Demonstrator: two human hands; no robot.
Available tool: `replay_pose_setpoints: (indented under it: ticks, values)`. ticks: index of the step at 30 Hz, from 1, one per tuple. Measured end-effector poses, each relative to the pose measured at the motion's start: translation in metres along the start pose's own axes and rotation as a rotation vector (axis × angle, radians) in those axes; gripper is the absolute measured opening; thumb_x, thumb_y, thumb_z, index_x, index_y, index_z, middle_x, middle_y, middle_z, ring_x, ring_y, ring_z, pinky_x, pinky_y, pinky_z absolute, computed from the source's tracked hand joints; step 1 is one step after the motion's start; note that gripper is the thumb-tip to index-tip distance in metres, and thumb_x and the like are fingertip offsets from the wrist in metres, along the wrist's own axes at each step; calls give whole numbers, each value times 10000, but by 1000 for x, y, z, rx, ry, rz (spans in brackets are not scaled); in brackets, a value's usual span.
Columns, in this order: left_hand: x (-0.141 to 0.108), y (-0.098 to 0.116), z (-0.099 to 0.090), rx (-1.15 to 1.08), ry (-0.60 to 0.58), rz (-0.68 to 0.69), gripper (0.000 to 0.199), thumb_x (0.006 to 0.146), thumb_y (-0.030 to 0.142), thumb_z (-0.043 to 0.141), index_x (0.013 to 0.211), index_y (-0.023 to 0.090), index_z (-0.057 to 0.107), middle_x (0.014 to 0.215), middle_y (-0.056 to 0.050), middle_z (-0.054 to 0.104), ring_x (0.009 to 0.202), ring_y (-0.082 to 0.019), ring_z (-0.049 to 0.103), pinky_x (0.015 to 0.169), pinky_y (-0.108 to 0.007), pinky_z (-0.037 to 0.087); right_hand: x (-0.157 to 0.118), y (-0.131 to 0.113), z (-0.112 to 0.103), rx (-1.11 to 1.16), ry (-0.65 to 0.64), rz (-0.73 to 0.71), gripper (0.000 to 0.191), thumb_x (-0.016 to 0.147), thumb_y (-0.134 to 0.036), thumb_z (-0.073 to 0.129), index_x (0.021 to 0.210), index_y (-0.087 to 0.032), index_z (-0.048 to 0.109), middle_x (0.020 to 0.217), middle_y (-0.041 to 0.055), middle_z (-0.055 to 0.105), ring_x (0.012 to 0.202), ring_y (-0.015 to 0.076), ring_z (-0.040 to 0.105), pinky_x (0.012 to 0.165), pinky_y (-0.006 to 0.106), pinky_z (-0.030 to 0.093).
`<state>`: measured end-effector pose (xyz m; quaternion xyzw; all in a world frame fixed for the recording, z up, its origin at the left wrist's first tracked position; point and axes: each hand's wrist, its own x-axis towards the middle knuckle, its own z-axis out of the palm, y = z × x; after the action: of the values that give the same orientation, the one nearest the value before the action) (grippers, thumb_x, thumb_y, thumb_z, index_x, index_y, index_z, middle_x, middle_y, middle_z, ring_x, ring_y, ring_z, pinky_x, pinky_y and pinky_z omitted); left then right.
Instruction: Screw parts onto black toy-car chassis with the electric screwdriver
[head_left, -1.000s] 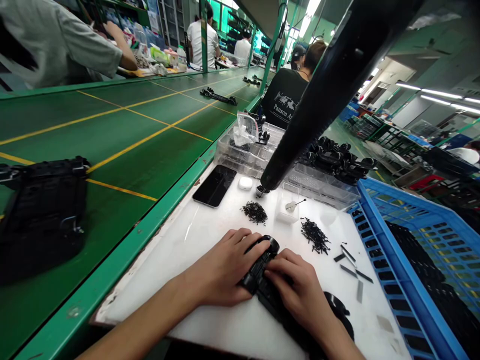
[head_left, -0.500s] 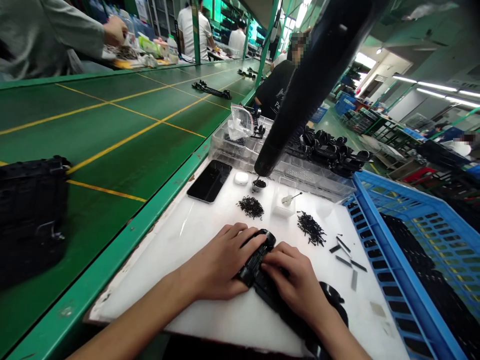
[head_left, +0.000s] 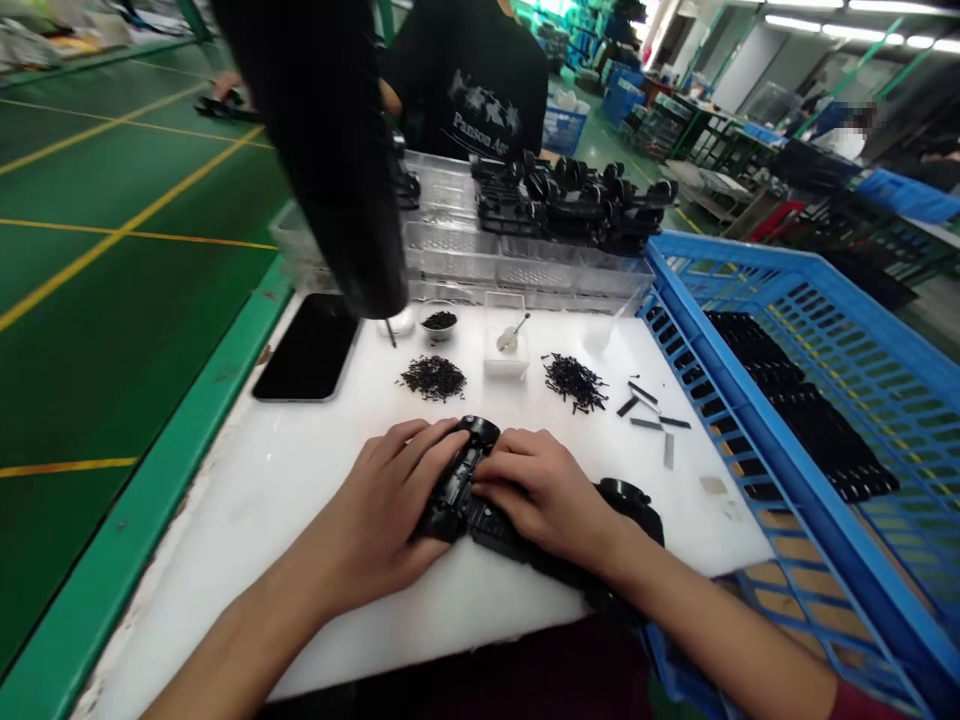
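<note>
A black toy car chassis with wheels lies slantwise on the white work board. My left hand is wrapped over its far end, fingers across the axle and thumb by the near wheel. My right hand rests on the middle of the chassis, its thumb and fingertips pinched together against the inner side; whatever they hold is hidden. Beyond my hands are a pile of small black screws and a second screw pile. A black electric screwdriver hangs above the board, bit downward.
A phone, a small screw bowl and a clear box stand along the back. Several chassis lie on clear trays behind. The green conveyor runs left, a blue crate stands right, and a co-worker sits ahead.
My view has turned to the right, so the board and screwdriver appear farther left. Both hands stay on the chassis in nearly the same hold. A person's hand now shows at a chassis on the conveyor.
</note>
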<state>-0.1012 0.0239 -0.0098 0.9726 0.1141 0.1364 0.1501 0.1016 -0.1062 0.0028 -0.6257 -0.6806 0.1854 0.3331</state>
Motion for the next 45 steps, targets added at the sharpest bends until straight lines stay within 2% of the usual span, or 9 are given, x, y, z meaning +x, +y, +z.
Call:
replay_pose_setpoints:
  ticks: [3, 7, 17, 24, 29, 34, 41, 43, 45]
  values:
    - [2, -2, 0, -21, -23, -10, 759, 877, 280, 604, 1563, 209, 286, 1566, -159, 475, 1393, -391, 427, 1077, -575, 428, 0, 1, -2, -13, 5, -15, 44, 987, -197, 669, 988, -220, 707, 992, 15, 674, 893, 154, 622, 808, 315, 450]
    - [5, -3, 2, -57, 3, -33, 734, 870, 299, 591, 1550, 224, 325, 1529, -152, 509, 1355, -408, 466, 1039, -598, 442, -1, 3, -5, -9, 13, -7, 80, 1010, -223, 638, 999, -221, 717, 978, 19, 670, 880, 155, 623, 796, 307, 462]
    - [8, -2, 1, -89, -9, -47, 707, 900, 312, 589, 1550, 258, 319, 1518, -123, 513, 1353, -401, 474, 1073, -597, 446, 0, 6, -4, 5, 5, -6, 129, 1023, -228, 610, 1012, -207, 737, 963, 28, 671, 857, 156, 621, 787, 296, 453]
    - [7, -2, -1, -85, -16, -22, 727, 884, 298, 623, 1535, 221, 310, 1536, -127, 505, 1376, -370, 459, 1100, -545, 456, -1, 3, -5, 10, -10, 6, 104, 1005, -195, 633, 981, -220, 731, 954, 33, 663, 868, 171, 609, 771, 311, 452]
    - [7, 2, -4, -102, -3, -28, 711, 885, 286, 634, 1516, 208, 317, 1534, -132, 510, 1382, -353, 459, 1103, -514, 466, -7, 0, -6, 5, -12, -19, 184, 999, -152, 585, 1035, -235, 745, 942, 43, 658, 870, 186, 612, 785, 343, 467]
    - [4, 3, -3, -120, 5, -31, 738, 851, 255, 649, 1513, 199, 327, 1546, -135, 498, 1388, -356, 458, 1134, -517, 448, -11, -9, -12, -188, -94, -86, 263, 969, -130, 542, 1116, -235, 732, 984, 79, 663, 884, 222, 595, 788, 385, 457]
    - [1, 3, -2, -109, -3, -23, 730, 857, 296, 644, 1519, 173, 361, 1566, -135, 484, 1385, -349, 448, 1122, -504, 441, -14, -23, -17, -534, -251, -175, 296, 961, -208, 560, 1232, -179, 677, 1010, 112, 678, 885, 268, 552, 732, 419, 392]
    - [1, 4, -3, -89, -8, -23, 699, 863, 284, 631, 1510, 185, 387, 1578, -134, 475, 1387, -354, 448, 1117, -519, 435, -13, -24, -18, -544, -262, -208, 328, 952, -200, 569, 1263, -166, 667, 1010, 120, 686, 904, 277, 563, 745, 425, 406]
    - [1, 4, -3, -65, -4, -14, 683, 867, 275, 621, 1508, 206, 397, 1582, -135, 471, 1389, -360, 449, 1112, -536, 431, -12, -22, -21, -455, -247, -188, 304, 939, -174, 578, 1220, -188, 693, 997, 108, 691, 890, 259, 585, 766, 410, 440]
